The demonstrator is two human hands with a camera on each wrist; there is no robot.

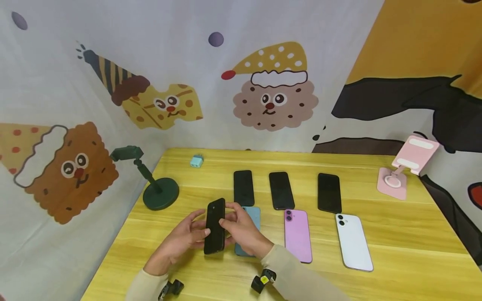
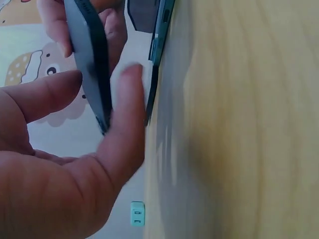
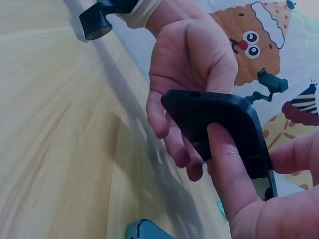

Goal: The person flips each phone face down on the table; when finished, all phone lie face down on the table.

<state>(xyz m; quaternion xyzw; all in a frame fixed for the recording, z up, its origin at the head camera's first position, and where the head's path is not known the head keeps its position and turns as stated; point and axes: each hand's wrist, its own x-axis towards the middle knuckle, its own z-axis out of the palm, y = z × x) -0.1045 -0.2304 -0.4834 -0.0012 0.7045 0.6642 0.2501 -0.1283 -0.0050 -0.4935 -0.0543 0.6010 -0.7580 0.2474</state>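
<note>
White printed cloth point(image 1: 177, 54) as backdrop, cartoon food faces on it. Yellow wood-grain tabletop point(image 1: 272, 223) below, carries everything else. Dark green stand point(image 1: 160, 194), round base, left end. Pink stand point(image 1: 412, 158) at the far right, plate tilted back.

Right hand point(image 1: 244, 228): grip narrow, holding the black phone point(image 1: 214, 222) by its right side, thumb on the face, fingers behind. Left hand point(image 1: 186, 236): grip on the same phone from the left, thumb at the edge, fingers behind. Phone is tilted, raised off the tabletop, just left of the blue phone.

Front row, flat, left to right: blue phone point(image 1: 255, 217), partly hidden by the right hand; purple phone point(image 1: 298, 238); white phone point(image 1: 355, 244). All backs up. Back row: three dark phones point(image 1: 281, 190), flat, apart from each other.

Smallest: light blue plug point(image 1: 196, 161), near the back edge, behind the green stand's base and to its right.
</note>
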